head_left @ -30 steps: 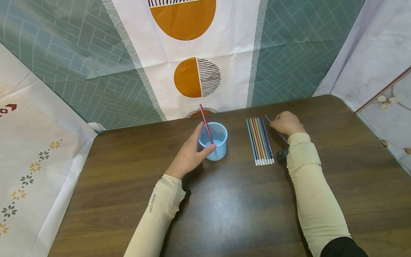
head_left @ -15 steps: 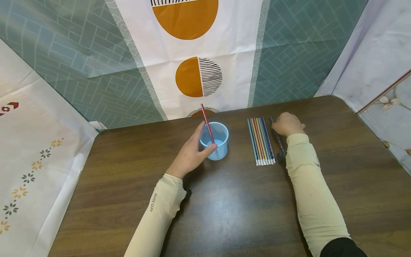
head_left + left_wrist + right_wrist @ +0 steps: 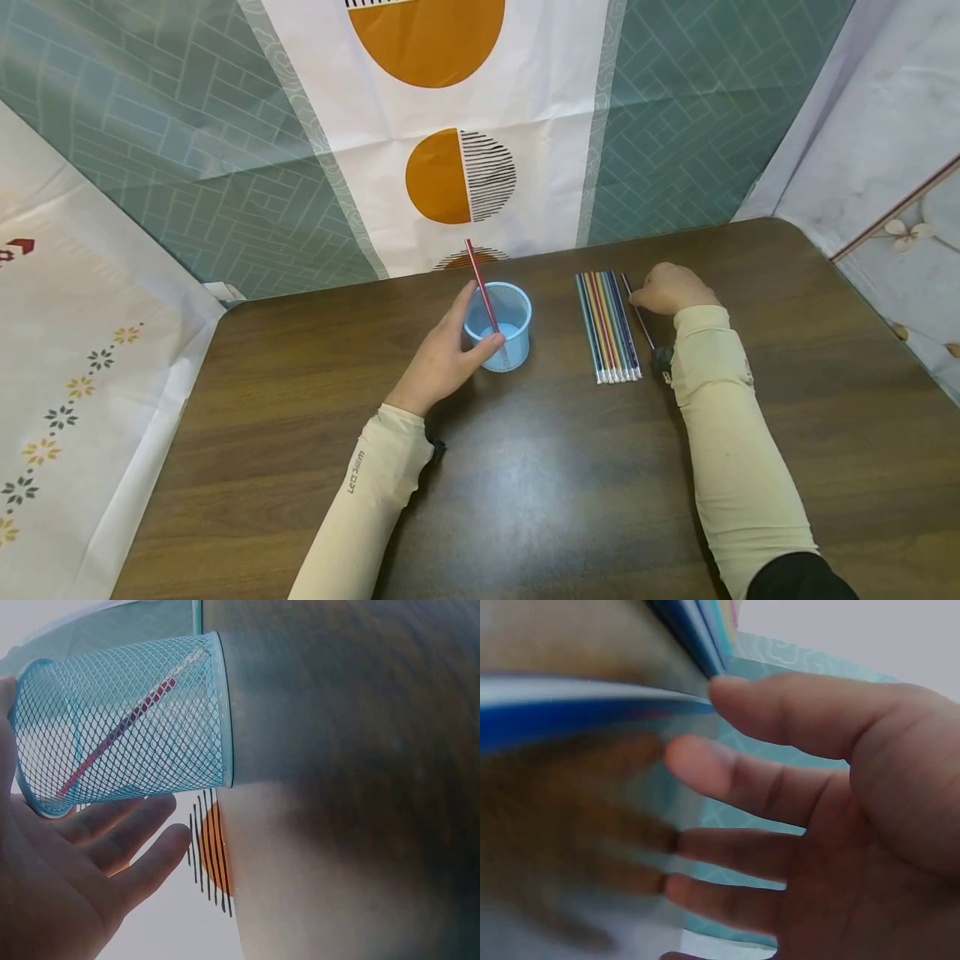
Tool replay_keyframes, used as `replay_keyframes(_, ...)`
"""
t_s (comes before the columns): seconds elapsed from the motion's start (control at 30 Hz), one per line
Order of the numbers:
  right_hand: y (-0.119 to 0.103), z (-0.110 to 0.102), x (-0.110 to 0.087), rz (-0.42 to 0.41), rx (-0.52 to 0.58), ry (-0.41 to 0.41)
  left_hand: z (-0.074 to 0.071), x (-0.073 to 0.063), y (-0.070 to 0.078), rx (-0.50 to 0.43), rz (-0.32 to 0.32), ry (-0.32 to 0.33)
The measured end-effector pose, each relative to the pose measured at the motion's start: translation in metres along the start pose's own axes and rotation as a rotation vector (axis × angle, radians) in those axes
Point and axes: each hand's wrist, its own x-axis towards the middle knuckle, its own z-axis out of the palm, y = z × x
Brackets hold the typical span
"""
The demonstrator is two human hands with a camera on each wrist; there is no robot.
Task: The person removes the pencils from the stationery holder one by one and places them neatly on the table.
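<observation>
A light-blue mesh pencil cup [image 3: 517,346] stands on the table with a red pencil [image 3: 480,283] leaning in it. My left hand [image 3: 442,358] holds the cup from its left side, thumb and forefinger about the rim; in the left wrist view the other fingers lie loosely beside the mesh [image 3: 120,727]. Right of the cup lies a row of coloured pencils [image 3: 607,329], side by side, white ends toward me. My right hand [image 3: 671,289] pinches a dark-blue pencil [image 3: 643,325] between thumb and forefinger, just right of the row. Its other fingers are spread in the right wrist view.
The brown wooden table [image 3: 525,500] ends at a back edge close behind the cup and pencils. A patterned curtain [image 3: 675,125] hangs behind it, with white cloths at both sides. A dark wrist camera [image 3: 662,360] sits under the right wrist.
The dark-blue pencil has turned from slanting to lie nearly parallel with the row, and the right hand has shifted slightly with it. The left hand and cup have stayed in place.
</observation>
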Motion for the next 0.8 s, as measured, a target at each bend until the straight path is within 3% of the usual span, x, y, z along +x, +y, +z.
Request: replay_keyframes(0.8,-0.0101,-0.0008,0.0007,0.062,-0.062,-0.026,0.0002,0.0001,0.0004,0.004,-0.004,0.001)
